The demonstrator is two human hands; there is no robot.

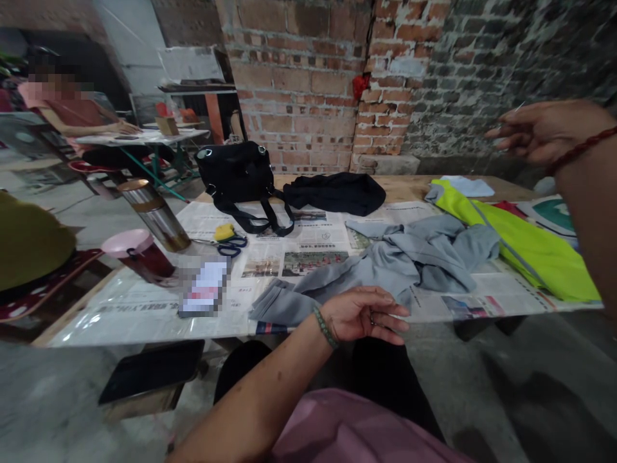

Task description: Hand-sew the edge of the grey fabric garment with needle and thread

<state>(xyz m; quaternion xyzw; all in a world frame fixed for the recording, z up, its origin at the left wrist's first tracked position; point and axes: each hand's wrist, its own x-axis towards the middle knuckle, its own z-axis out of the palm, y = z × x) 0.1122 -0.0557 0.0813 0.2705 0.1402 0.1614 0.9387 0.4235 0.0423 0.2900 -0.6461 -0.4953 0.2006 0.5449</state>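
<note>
My left hand [364,315] hovers palm-up at the table's front edge, fingers loosely spread, just in front of the grey garment [385,263]. Nothing shows in its grasp. High at the right, my right hand [554,132] is raised well above the table, its thumb and fingers pinched together. A thin, bright needle [519,105] pokes up from that pinch; any thread on it is too fine to make out. The grey garment lies crumpled on the newspaper, one sleeve stretched toward the front edge.
Newspaper under clear plastic covers the table [139,315]. A phone [206,286], pink-lidded cup [139,254], steel flask [154,215], scissors [231,245], black bag [236,170], dark cloth [335,193], neon-yellow vest [530,251] and iron [554,215] lie around. A person [72,109] sits at another table.
</note>
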